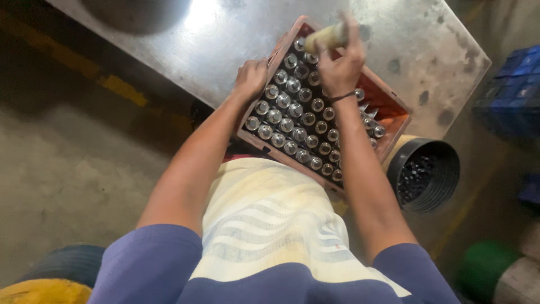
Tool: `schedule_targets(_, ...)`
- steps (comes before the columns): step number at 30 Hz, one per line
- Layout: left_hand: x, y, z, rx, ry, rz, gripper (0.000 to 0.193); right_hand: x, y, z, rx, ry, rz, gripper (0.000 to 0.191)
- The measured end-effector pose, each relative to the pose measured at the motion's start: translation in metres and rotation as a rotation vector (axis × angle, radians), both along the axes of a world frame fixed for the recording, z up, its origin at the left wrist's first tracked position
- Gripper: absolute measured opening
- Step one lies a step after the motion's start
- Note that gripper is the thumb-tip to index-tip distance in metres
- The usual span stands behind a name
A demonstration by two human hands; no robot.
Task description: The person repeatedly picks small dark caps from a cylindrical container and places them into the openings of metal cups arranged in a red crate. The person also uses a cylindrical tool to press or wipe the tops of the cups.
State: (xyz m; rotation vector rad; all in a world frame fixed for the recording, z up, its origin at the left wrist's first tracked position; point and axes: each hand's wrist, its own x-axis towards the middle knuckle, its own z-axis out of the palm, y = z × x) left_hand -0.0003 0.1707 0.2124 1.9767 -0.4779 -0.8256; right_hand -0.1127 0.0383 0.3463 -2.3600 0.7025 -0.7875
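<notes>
Shirt front fills the lower frame; above it both my hands work at the crate.
My right hand (341,66) sits upper centre, fingers wrapped tight round a pale rod (326,38) whose long axis runs left-right, blurred, just over the crate's (397,107) far corner. My left hand (251,79) curls its fingers over the crate's left rim. Shiny upright cylinders (292,115) fill the rows between both hands, nearer the right one, on the worktop (225,39).
</notes>
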Motion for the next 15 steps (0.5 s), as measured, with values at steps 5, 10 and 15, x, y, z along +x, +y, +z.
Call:
schedule_targets(5, 0.002, -0.004, 0.005, 0.017, -0.080, 0.000, 0.053, 0.015, -0.010, 0.005, -0.037, -0.078, -0.005, 0.063)
schedule_targets(10, 0.000, -0.007, 0.009, 0.047, -0.050, -0.034, 0.052, 0.007, -0.027, -0.002, 0.026, 0.074, -0.017, 0.060)
schedule_targets(15, 0.000, -0.007, 0.004, 0.041, -0.099, -0.084, 0.051, -0.036, -0.034, -0.023, -0.016, 0.071, -0.083, 0.058)
